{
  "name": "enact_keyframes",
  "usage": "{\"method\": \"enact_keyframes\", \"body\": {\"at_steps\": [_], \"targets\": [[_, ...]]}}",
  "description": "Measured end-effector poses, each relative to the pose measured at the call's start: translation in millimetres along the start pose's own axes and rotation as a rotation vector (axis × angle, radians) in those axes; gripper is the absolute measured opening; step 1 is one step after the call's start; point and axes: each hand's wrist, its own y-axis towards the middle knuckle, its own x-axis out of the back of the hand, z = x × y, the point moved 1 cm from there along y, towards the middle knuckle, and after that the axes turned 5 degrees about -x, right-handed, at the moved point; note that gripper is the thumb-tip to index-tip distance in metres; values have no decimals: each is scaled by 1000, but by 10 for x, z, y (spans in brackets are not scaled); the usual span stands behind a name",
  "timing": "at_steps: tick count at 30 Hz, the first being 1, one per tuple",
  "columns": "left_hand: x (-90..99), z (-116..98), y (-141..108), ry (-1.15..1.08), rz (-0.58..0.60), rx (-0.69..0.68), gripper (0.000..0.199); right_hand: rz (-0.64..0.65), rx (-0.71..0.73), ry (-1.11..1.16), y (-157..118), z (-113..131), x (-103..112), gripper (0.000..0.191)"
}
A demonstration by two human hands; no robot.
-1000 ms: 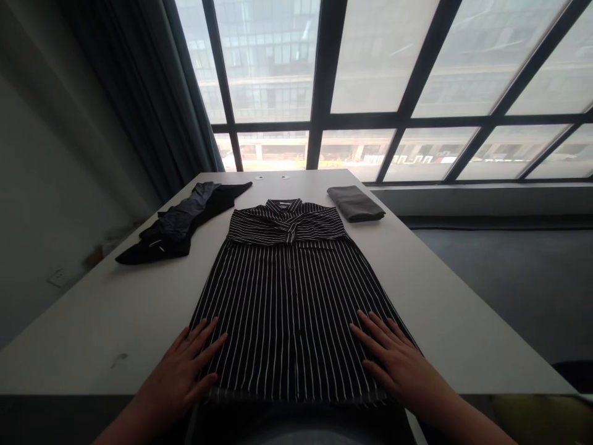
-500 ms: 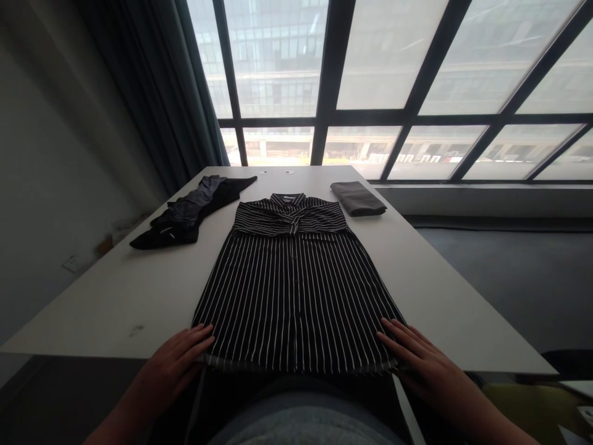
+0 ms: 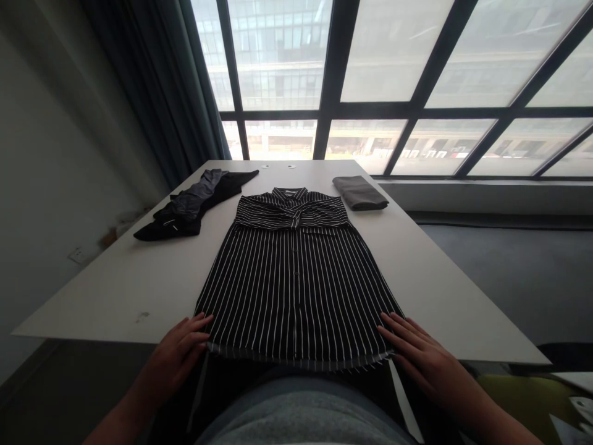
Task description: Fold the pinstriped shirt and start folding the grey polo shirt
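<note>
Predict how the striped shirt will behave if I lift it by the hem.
The striped shirt will probably hang floppy, since its hem already droops past the table's near edge. The folded sleeves, merely lying across the chest, would likely slide loose.

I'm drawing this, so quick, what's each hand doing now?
Left hand: open, fingers on the striped shirt's lower edge.
Right hand: open, fingers on the opposite lower corner.

Holds the bare left hand (image 3: 178, 347) palm down, fingers extended and angled inward; mirrors it with the bare right hand (image 3: 424, 353), well apart; slants both forearms (image 3: 492, 413) outward behind the hands.
</note>
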Motion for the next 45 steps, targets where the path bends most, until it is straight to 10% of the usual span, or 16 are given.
{"method": "enact_keyframes", "body": {"at_steps": [7, 12, 18, 26, 31, 38, 45], "targets": [[101, 38, 97, 33, -27, 106, 23, 26, -19, 92, -9, -136, 122, 47], [43, -27, 711, 26, 11, 167, 39, 145, -125, 105, 687, -123, 148, 49], [-455, -112, 1736, 35, 287, 168, 52, 449, -129, 154, 1663, 232, -13, 73], [-1093, -123, 2644, 107, 532, 241, 73, 546, -148, 141, 2196, 322, -271, 83], [-1120, -58, 2386, 44, 577, 193, 71, 539, -278, 156, 2162, 116, -405, 82], [-665, 62, 1204, 47, 463, 29, 59, 431, -300, 102, 2136, 127, -454, 74], [-147, 150, 565, 316, 239, 469, 55, 271, -168, 92, 3534, 427, -446, 40]]}}
